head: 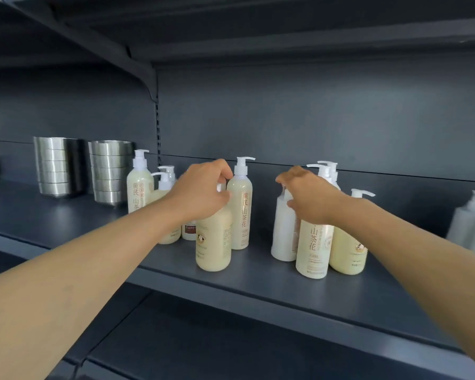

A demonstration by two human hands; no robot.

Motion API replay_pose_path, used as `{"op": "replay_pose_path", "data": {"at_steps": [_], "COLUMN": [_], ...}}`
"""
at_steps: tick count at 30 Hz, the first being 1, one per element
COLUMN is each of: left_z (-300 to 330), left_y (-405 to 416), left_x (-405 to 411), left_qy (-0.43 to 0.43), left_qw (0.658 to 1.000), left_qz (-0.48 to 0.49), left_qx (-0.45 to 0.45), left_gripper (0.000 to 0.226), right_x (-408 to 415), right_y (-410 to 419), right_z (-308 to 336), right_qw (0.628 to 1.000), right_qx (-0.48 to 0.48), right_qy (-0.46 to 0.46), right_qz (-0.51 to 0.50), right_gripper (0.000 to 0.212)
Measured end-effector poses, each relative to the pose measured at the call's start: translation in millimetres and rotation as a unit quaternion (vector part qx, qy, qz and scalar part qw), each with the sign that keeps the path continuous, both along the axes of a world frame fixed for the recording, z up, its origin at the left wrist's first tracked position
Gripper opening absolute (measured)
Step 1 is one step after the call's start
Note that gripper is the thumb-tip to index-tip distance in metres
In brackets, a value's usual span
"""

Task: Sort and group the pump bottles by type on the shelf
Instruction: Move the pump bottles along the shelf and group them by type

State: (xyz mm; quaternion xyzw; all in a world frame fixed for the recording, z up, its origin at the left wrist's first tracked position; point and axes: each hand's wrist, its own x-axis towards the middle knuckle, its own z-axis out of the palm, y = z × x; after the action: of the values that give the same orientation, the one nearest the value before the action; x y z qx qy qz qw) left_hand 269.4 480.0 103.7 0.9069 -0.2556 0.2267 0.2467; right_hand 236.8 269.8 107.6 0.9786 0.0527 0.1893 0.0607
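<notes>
Head view — left hand [203, 189] hides cream bottle [214, 239] pump.

The dark grey metal shelf [258, 272] carried a matt, smooth painted finish. Two stacks of brushed stainless-steel bowls [110, 171] showed a dull sheen with horizontal banding. The cream-coloured plastic pump bottles [214, 242] were smooth and faintly glossy, with white plastic pump heads [242, 164]; one white bottle [283, 231] looked frosted.
</notes>
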Motion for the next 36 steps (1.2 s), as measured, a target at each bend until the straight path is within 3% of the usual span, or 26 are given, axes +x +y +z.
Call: {"op": "replay_pose_path", "data": {"at_steps": [5, 11, 17, 26, 31, 36], "left_z": [8, 3, 0, 7, 9, 8], "left_y": [14, 33, 42, 40, 42, 43], "left_x": [25, 59, 89, 140, 166, 180], "left_qy": [-0.004, 0.021, 0.03, 0.032, 0.025, 0.013], "left_qw": [1.0, 0.997, 0.996, 0.993, 0.989, 0.984], "left_qz": [0.025, 0.073, 0.085, 0.059, 0.023, -0.018], "left_qx": [-0.009, 0.006, 0.02, 0.097, 0.146, 0.176], "left_gripper": [0.025, 0.031, 0.034, 0.047, 0.043, 0.04], "right_x": [32, 59, 73, 54, 41, 34], "right_y": [-4, -1, 0, 27, 54, 69], "right_z": [2, 5, 7, 20, 28, 22], "right_qw": [0.997, 0.994, 0.997, 0.998, 0.996, 0.993], "right_qx": [-0.06, -0.06, -0.074, 0.004, -0.011, 0.065], "right_qy": [0.038, 0.07, 0.029, 0.055, 0.07, 0.055], "right_qz": [-0.022, -0.052, -0.016, -0.024, -0.05, -0.078], "right_gripper": [0.054, 0.017, 0.02, 0.021, 0.028, 0.022]}}
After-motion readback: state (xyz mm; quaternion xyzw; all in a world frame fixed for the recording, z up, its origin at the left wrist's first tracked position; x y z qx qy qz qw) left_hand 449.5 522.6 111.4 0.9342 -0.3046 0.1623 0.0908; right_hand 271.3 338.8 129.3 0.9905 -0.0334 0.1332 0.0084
